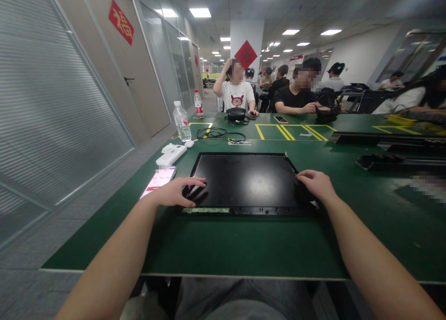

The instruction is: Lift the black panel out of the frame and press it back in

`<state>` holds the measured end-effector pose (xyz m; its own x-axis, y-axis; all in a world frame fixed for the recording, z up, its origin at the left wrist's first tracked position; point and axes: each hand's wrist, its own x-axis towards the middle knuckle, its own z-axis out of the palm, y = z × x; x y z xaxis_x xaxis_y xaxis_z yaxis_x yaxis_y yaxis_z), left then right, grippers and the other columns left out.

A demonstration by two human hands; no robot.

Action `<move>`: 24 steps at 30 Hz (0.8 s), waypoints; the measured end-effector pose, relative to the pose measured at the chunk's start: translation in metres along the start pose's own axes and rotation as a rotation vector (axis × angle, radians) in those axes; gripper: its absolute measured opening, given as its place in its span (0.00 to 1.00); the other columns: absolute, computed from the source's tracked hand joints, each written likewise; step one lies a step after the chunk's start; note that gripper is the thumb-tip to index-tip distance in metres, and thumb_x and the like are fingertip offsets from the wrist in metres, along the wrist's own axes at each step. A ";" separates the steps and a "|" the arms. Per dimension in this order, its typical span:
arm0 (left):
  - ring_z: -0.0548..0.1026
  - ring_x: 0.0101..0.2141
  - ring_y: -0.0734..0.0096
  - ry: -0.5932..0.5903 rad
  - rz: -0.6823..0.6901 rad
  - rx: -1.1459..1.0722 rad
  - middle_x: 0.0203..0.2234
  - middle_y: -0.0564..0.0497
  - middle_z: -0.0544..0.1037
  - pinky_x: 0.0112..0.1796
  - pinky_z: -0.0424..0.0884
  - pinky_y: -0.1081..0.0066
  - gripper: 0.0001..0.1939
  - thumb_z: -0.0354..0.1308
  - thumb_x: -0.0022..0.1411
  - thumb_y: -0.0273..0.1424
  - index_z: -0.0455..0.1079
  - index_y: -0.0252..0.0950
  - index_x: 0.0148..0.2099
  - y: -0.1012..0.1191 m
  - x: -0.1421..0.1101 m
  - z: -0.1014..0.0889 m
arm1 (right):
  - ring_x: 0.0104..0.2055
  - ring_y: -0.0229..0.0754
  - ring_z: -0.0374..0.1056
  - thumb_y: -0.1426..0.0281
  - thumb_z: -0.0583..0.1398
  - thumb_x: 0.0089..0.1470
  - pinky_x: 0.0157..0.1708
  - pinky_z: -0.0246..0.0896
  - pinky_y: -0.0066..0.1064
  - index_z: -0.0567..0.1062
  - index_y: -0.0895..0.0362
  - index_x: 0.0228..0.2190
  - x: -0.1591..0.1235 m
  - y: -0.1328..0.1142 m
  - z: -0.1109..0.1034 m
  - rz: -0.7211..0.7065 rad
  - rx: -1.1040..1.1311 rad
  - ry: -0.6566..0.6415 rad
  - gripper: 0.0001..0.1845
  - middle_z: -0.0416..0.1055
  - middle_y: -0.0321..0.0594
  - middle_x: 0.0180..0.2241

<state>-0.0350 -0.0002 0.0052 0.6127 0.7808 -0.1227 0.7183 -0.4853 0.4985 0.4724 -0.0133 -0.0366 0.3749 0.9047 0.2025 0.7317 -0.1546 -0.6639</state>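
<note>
A black flat display panel (244,178) lies flat on the green table, its dark screen facing up. A green circuit board strip (206,210) shows along the near edge, toward the left. My left hand (172,192) is at the panel's left edge, with thumb and fingers spread apart over the border. At the right edge, my right hand (318,183) has its fingers drawn together on the rim. The undersides of the right fingers are hidden.
Left of the panel lie a lit phone (158,180) and a white device (171,155). Beyond stand a clear water bottle (181,121) and a red-labelled bottle (198,104), near a black cable (216,133). Long black strips (386,138) lie right. Two people sit opposite.
</note>
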 end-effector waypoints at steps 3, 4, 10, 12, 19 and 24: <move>0.67 0.67 0.51 0.001 -0.028 -0.033 0.66 0.47 0.72 0.66 0.58 0.58 0.37 0.69 0.52 0.41 0.73 0.44 0.65 0.002 0.000 0.000 | 0.38 0.50 0.75 0.64 0.61 0.44 0.40 0.66 0.37 0.84 0.52 0.27 0.000 0.000 -0.001 0.012 -0.006 -0.006 0.11 0.81 0.42 0.32; 0.67 0.67 0.51 0.001 -0.037 -0.044 0.66 0.47 0.73 0.67 0.58 0.58 0.37 0.70 0.51 0.41 0.74 0.44 0.65 0.002 -0.001 0.000 | 0.38 0.50 0.75 0.64 0.61 0.44 0.41 0.66 0.37 0.84 0.52 0.28 0.000 0.000 -0.001 0.014 -0.009 -0.006 0.11 0.81 0.42 0.32; 0.70 0.65 0.51 0.023 -0.059 -0.056 0.64 0.47 0.75 0.65 0.60 0.58 0.38 0.71 0.50 0.40 0.75 0.44 0.64 0.000 0.000 0.001 | 0.38 0.50 0.75 0.63 0.62 0.45 0.41 0.66 0.37 0.84 0.53 0.28 -0.001 -0.001 -0.002 0.018 -0.013 -0.012 0.12 0.81 0.43 0.32; 0.71 0.64 0.51 0.030 -0.058 -0.045 0.64 0.48 0.76 0.65 0.61 0.58 0.37 0.70 0.51 0.40 0.75 0.44 0.64 0.000 -0.001 0.001 | 0.38 0.49 0.75 0.63 0.62 0.45 0.41 0.66 0.37 0.85 0.53 0.28 -0.001 -0.001 -0.001 0.017 -0.008 -0.010 0.12 0.81 0.43 0.32; 0.74 0.62 0.51 0.046 -0.042 -0.022 0.61 0.50 0.78 0.63 0.65 0.58 0.35 0.70 0.51 0.40 0.76 0.45 0.62 0.001 -0.001 0.001 | 0.38 0.49 0.75 0.63 0.62 0.45 0.41 0.67 0.37 0.84 0.53 0.28 0.000 0.001 -0.001 0.006 -0.010 -0.004 0.12 0.81 0.43 0.32; 0.73 0.62 0.51 0.124 0.015 -0.034 0.63 0.46 0.77 0.63 0.66 0.57 0.31 0.68 0.54 0.46 0.77 0.45 0.60 -0.002 0.002 0.005 | 0.37 0.49 0.75 0.63 0.61 0.44 0.41 0.67 0.37 0.84 0.52 0.27 0.001 0.002 0.000 0.002 -0.012 0.006 0.12 0.81 0.43 0.31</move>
<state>-0.0337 0.0006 0.0001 0.5764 0.8171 -0.0084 0.6960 -0.4855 0.5290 0.4746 -0.0130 -0.0376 0.3799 0.9019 0.2056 0.7375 -0.1612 -0.6558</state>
